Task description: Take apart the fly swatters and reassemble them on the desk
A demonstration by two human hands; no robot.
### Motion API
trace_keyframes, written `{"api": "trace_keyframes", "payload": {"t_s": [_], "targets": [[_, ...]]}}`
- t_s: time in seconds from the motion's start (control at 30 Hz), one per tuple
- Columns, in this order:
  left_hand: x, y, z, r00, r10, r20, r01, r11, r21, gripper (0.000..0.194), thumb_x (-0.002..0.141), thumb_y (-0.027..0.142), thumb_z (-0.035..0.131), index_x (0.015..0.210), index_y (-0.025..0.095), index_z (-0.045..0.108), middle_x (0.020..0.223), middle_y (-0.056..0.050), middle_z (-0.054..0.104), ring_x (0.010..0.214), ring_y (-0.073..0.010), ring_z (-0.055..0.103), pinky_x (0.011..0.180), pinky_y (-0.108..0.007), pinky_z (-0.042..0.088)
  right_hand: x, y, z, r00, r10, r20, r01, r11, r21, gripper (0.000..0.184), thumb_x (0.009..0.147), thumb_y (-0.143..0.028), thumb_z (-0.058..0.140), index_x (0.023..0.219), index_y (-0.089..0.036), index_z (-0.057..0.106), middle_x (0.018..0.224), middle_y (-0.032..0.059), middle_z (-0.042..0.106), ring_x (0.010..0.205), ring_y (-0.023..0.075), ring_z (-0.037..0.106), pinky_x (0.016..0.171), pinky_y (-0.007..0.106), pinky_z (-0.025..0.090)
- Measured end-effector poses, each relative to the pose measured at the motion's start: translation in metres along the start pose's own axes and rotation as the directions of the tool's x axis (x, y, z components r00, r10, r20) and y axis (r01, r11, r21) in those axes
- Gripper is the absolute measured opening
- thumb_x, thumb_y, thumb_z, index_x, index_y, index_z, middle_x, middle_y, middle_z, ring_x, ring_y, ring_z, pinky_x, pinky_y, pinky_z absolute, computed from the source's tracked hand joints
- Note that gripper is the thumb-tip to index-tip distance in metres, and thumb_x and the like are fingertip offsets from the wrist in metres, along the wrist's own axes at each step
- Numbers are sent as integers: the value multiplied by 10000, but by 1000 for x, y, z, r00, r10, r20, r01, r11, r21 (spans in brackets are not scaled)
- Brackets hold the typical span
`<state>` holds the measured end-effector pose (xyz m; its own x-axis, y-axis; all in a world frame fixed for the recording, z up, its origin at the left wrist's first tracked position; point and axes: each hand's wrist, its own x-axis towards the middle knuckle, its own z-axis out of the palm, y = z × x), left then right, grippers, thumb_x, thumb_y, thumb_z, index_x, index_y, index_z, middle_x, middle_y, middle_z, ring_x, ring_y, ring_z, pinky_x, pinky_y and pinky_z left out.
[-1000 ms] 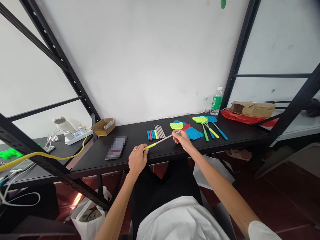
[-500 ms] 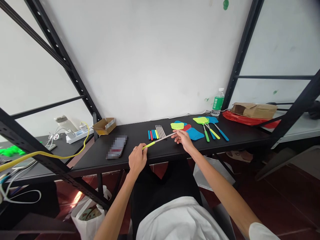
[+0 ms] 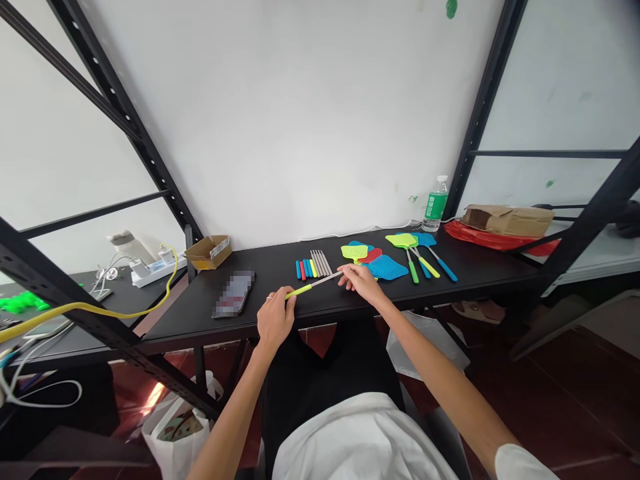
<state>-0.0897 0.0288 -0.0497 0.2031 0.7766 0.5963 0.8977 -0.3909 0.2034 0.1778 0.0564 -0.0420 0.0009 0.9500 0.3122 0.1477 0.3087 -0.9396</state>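
Note:
My left hand (image 3: 276, 317) is closed around a yellow-green fly swatter handle (image 3: 299, 291), at the table's front edge. From that handle a thin metal rod (image 3: 325, 279) runs up to the right, with no swatter head seen on it. My right hand (image 3: 363, 281) pinches the rod's far end between thumb and fingers. Just behind the rod lie several bare metal rods (image 3: 320, 263) and a row of loose coloured handles (image 3: 306, 269). Beyond my right hand are loose swatter heads: yellow (image 3: 354, 251), red (image 3: 373, 255) and blue (image 3: 389, 267).
Several whole fly swatters (image 3: 417, 257) lie at the right of the black table (image 3: 270, 267). A water bottle (image 3: 435, 205) stands behind them. On the left are a phone (image 3: 234, 293) and a small open cardboard box (image 3: 209, 253). Black metal posts (image 3: 480, 113) frame both sides.
My right hand has moved a little left and down, towards my left hand. Less of the rod shows between the hands. My left hand has stayed in place.

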Motion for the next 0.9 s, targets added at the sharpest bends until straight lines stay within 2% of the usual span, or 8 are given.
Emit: {"api": "trace_keyframes", "payload": {"t_s": [0.07, 0.17, 0.4, 0.53, 0.9], "targets": [[0, 0, -1, 1000, -10, 13, 10, 1000, 0, 236, 1013, 349, 367, 1074, 247, 571, 892, -34, 673, 867, -217, 613, 640, -277, 351, -2, -4, 1, 1000, -9, 24, 10, 998, -63, 323, 898, -396, 491, 1000, -170, 699, 750, 58, 720, 559, 125, 557, 507, 229, 409], [1, 0, -1, 999, -28, 33, 28, 1000, -7, 247, 1018, 356, 358, 1070, 248, 574, 885, -32, 666, 862, -213, 609, 647, -276, 350, -3, -6, 1, 999, -7, 31, 9, 998, -63, 324, 892, -392, 496, 1004, -164, 697, 755, 58, 716, 570, 123, 557, 511, 225, 411], [2, -4, 1, 995, -83, 60, 88, 993, -85, 262, 1027, 359, 333, 1071, 257, 571, 899, -19, 672, 856, -193, 611, 671, -266, 372, 3, 4, -2, 997, 46, -61, -38, 991, 126, 280, 811, -393, 609, 980, -176, 659, 784, 45, 703, 557, 111, 553, 461, 208, 388], [2, -5, 1, 994, -84, 64, 91, 989, -114, 263, 1024, 362, 340, 1075, 257, 576, 908, -18, 676, 866, -189, 616, 683, -263, 378, 4, 6, -2, 994, 42, -100, -25, 986, 168, 280, 796, -397, 630, 967, -178, 664, 786, 40, 699, 557, 107, 555, 454, 206, 385], [2, -5, 0, 996, -73, 56, 78, 993, -91, 269, 1018, 383, 359, 1062, 258, 593, 836, -11, 647, 821, -192, 613, 642, -267, 342, 4, 9, -2, 996, 11, -83, -2, 995, 99, 281, 809, -441, 631, 908, -179, 659, 769, 43, 688, 568, 114, 558, 460, 212, 397]]}}
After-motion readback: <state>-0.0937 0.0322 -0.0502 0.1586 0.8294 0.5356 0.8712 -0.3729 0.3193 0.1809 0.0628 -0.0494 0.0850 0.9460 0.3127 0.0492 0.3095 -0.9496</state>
